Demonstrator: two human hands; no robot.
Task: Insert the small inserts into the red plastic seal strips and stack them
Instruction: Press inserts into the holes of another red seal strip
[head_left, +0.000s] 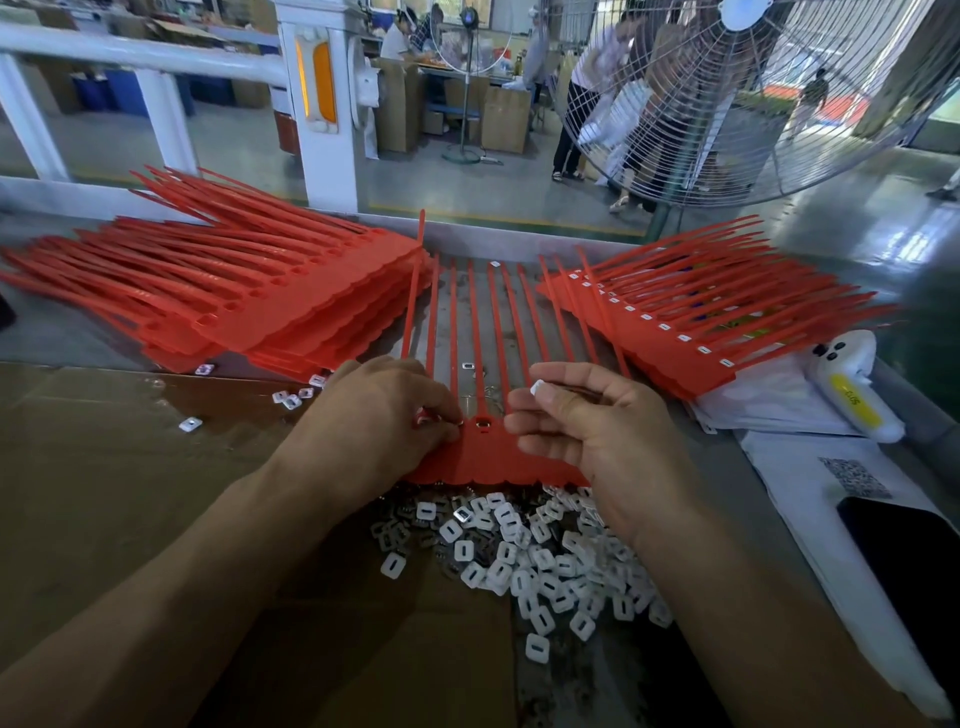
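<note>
Pressing down at the head view's centre, the left hand (384, 415) has its fingertips curled onto the near band of the red seal strip sheet (493, 457), pinching an insert into a socket there (the piece itself is mostly hidden under the fingers). One seated insert (482, 423) shows just beside those fingertips, bright in its slot. The right hand (597, 431) hovers just right of it, its grip pinching a white insert (537, 387) between thumb and forefinger, other fingers loosely curled.

To do this step well, I'd judge the left hand should keep the band flat on the surface while the insert goes in square to the socket, not tilted, then the right brings its piece to the next open socket along the band.

The sheet lies in the middle of the surface, between both hands. Its band runs left to right, and its tails (475, 312) point away from the person, long axis straight ahead, fanning slightly.

Loose inserts (519, 551) are heaped just nearer than the band, partly on cardboard (130, 467). An unfilled stack (234, 291) sits left, tails pointing away to the left; a filled stack (701, 322), white inserts showing along its edge, sits right, tails pointing away to the right.
</note>
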